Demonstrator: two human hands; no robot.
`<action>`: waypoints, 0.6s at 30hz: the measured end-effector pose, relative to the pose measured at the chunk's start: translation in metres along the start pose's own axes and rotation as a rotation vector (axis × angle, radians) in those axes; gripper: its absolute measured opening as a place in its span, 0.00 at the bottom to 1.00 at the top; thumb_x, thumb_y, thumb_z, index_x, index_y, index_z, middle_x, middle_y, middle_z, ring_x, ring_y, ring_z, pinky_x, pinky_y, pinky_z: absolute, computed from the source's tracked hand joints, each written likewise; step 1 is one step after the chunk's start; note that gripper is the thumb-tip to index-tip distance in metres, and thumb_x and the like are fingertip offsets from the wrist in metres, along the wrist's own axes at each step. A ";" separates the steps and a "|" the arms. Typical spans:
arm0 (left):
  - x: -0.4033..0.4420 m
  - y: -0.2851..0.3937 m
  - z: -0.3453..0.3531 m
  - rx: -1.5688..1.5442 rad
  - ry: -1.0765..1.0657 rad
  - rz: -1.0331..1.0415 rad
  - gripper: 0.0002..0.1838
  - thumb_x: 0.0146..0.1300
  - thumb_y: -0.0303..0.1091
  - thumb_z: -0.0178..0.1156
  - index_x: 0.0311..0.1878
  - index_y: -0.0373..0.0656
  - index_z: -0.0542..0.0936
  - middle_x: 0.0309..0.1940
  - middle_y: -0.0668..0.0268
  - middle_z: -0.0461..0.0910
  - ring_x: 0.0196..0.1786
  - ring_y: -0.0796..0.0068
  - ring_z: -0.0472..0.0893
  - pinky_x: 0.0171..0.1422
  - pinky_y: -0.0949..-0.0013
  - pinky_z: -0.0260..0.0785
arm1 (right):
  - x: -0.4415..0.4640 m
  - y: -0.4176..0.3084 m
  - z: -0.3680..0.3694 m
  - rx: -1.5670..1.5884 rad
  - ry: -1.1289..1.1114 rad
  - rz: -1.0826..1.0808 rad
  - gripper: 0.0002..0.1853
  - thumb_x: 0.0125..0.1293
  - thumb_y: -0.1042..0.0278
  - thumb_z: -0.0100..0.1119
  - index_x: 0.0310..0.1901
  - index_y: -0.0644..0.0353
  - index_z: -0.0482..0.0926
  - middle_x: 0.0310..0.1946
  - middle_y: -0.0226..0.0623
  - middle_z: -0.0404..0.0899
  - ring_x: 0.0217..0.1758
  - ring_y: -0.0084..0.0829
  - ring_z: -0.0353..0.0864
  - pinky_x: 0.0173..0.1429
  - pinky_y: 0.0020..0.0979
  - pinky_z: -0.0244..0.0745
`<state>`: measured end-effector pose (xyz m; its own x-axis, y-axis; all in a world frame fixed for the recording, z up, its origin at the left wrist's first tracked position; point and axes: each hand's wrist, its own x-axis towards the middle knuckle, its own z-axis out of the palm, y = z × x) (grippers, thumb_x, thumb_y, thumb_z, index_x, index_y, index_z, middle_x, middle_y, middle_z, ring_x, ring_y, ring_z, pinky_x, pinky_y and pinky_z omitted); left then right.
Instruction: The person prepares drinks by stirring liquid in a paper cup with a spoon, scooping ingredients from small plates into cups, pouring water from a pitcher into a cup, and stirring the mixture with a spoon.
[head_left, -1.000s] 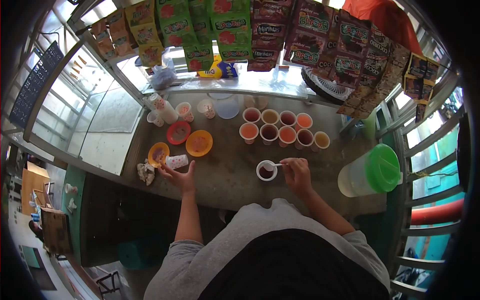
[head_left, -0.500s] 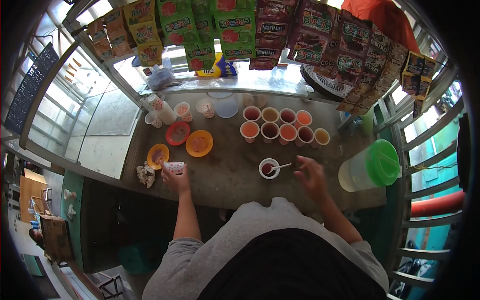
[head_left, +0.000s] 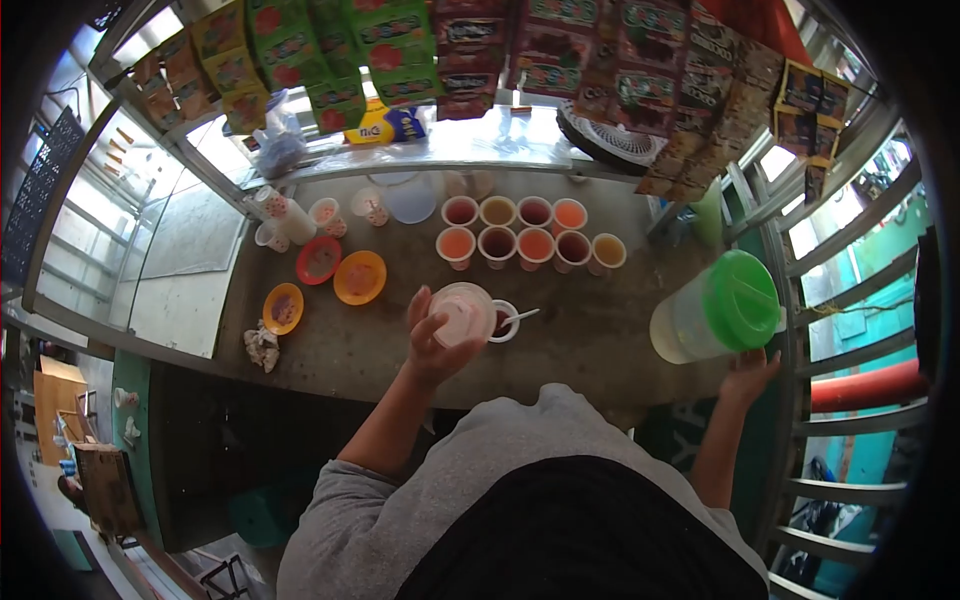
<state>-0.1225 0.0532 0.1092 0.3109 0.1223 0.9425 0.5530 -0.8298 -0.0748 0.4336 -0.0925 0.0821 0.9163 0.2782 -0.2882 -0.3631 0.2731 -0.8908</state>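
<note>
My left hand (head_left: 432,340) is wrapped round an empty-looking patterned cup (head_left: 464,314), its mouth facing up. Just behind it, partly hidden, a white cup (head_left: 505,322) with dark red contents and a white spoon (head_left: 522,316) stands on the table. My right hand (head_left: 748,378) is at the lower edge of the clear jug (head_left: 680,327) with a green lid (head_left: 742,300). Its fingers are apart and partly behind the jug; pale liquid is inside.
Two rows of filled cups (head_left: 534,246) stand beyond my hands. Orange plates (head_left: 360,278), a red plate (head_left: 318,261), stacked cups (head_left: 290,222) and a crumpled cloth (head_left: 262,347) are at left. Sachet strips (head_left: 470,55) hang above the far edge.
My left hand has moved right with the patterned cup, now upright beside the white cup. My right hand has left the spoon and reached the jug. The view has shifted.
</note>
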 end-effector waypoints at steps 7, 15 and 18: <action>-0.005 0.026 0.052 -0.696 -0.083 -0.186 0.59 0.72 0.39 0.66 0.83 0.58 0.24 0.82 0.40 0.43 0.79 0.47 0.63 0.75 0.48 0.68 | 0.065 0.009 0.016 -0.554 -0.449 -0.763 0.23 0.80 0.51 0.52 0.66 0.58 0.73 0.62 0.38 0.77 0.63 0.34 0.77 0.70 0.42 0.69; 0.010 0.083 0.082 -0.719 -0.223 -0.489 0.66 0.60 0.26 0.75 0.84 0.54 0.31 0.78 0.40 0.60 0.76 0.50 0.69 0.72 0.54 0.71 | 0.060 -0.019 0.053 -0.046 -0.831 -0.041 0.26 0.79 0.57 0.54 0.69 0.66 0.70 0.57 0.43 0.80 0.59 0.31 0.83 0.65 0.35 0.80; 0.020 0.100 0.086 -0.821 -0.333 -0.713 0.61 0.54 0.23 0.74 0.84 0.46 0.43 0.73 0.45 0.69 0.70 0.52 0.78 0.70 0.58 0.72 | -0.011 -0.034 0.079 0.007 -0.754 0.153 0.26 0.80 0.52 0.50 0.67 0.64 0.74 0.56 0.42 0.82 0.57 0.33 0.84 0.62 0.35 0.81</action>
<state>0.0056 0.0192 0.0927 0.3862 0.7463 0.5422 0.0509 -0.6041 0.7953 0.4229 -0.0325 0.1432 0.4938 0.8651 -0.0887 -0.4800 0.1860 -0.8573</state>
